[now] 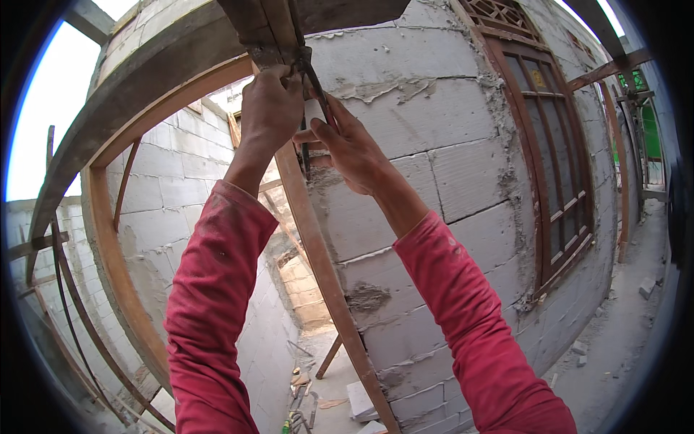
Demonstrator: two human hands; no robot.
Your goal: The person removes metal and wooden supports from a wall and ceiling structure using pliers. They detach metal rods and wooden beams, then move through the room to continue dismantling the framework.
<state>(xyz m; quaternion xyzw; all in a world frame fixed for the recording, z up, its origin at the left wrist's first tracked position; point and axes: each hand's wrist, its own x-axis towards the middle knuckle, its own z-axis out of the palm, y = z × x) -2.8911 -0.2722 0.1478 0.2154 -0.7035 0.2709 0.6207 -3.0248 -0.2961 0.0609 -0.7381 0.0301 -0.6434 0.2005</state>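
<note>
Both my arms, in red sleeves, reach up to the lower end of a wooden post [266,32] above the door frame's corner. My left hand [272,108] is closed, its fingers pinched at the underside of the post; what they hold is hidden. Beside it, my right hand [356,150] is wrapped round a slim dark metal tool [316,81], whose upper end meets the post by my left fingertips. Its exact kind does not show clearly. Behind my hands stand the wooden door frame [318,249] and a wall of pale blocks [412,108].
A concrete beam [163,61] crosses above the door opening. On the right wall is a brown barred window [553,145]. Wooden props [79,300] lean at the left. Tools [298,412] and a block piece [361,401] lie on the floor inside the doorway; rubble [580,349] lies along the right passage.
</note>
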